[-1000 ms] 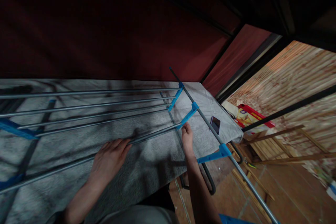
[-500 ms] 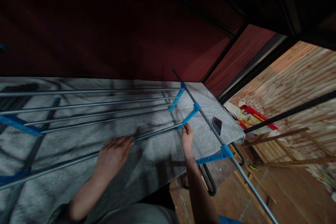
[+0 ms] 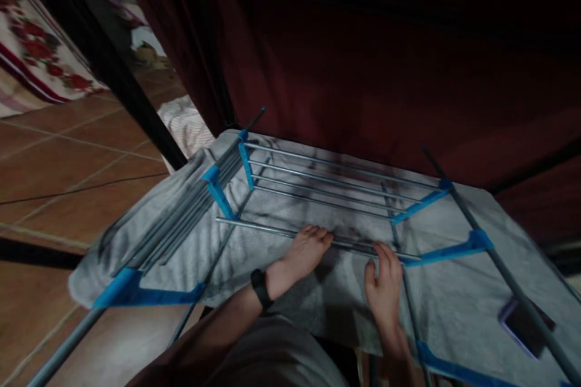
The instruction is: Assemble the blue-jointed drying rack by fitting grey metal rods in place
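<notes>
A drying rack-like frame of grey metal tubes and blue plastic brackets lies over a grey cloth. My left hand (image 3: 309, 251), with a black band on its wrist, is closed over the near metal tube (image 3: 267, 229). To its right, my right hand (image 3: 385, 284) has its fingers curled over the tubes close to the right blue bracket (image 3: 447, 250); its thumb sits lower, on the near side. Two tubes appear to lie side by side between my hands. The near tube's left end pokes past the left blue bracket (image 3: 221, 196).
Several loose tubes (image 3: 188, 213) lie bundled on the cloth (image 3: 267, 260) at left. A phone (image 3: 526, 325) rests at right, partly behind a side pole (image 3: 508, 278). A dark red curtain (image 3: 345, 84) hangs behind. Tiled floor (image 3: 100, 127) and a black post (image 3: 113, 66) are at left.
My view has swung left, bringing the rack's left side into sight. My right hand has moved from the bracket's underside onto the tube, nearer my left hand, which remains on the tube.
</notes>
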`<state>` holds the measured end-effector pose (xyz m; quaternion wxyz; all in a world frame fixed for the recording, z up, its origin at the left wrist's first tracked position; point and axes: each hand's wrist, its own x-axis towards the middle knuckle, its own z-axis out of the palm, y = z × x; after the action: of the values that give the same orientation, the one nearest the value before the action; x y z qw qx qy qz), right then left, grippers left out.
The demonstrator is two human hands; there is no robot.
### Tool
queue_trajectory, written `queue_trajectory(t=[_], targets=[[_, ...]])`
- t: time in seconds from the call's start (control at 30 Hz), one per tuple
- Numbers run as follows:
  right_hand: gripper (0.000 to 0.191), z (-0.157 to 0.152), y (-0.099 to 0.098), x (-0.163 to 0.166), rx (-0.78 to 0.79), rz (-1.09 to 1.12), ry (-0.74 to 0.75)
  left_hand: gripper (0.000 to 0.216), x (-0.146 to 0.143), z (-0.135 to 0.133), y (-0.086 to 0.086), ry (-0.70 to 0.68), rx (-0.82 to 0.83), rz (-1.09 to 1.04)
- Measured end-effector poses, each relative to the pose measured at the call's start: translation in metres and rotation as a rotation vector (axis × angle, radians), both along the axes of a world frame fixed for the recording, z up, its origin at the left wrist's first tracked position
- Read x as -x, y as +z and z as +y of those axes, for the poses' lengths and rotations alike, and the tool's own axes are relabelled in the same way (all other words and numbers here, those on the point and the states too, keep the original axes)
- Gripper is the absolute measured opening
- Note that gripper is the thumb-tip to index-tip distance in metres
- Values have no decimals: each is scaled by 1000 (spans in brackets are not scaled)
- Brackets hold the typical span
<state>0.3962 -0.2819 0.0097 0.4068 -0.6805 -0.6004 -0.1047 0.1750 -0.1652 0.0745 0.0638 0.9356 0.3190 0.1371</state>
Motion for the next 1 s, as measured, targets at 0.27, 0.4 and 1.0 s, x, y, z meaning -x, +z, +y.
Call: queue_trajectory(t=[0.27,0.4,1.0], targets=[[48,38,21,5,193,-318,321,20,7,-4,7,-10,-92,-117],[49,38,17,-1,200,-306,357,21,45,-7,1,161,-127,-395],[52,40,6,-8,182,-335,364,27,157,56,-51,1068,75,-1251]])
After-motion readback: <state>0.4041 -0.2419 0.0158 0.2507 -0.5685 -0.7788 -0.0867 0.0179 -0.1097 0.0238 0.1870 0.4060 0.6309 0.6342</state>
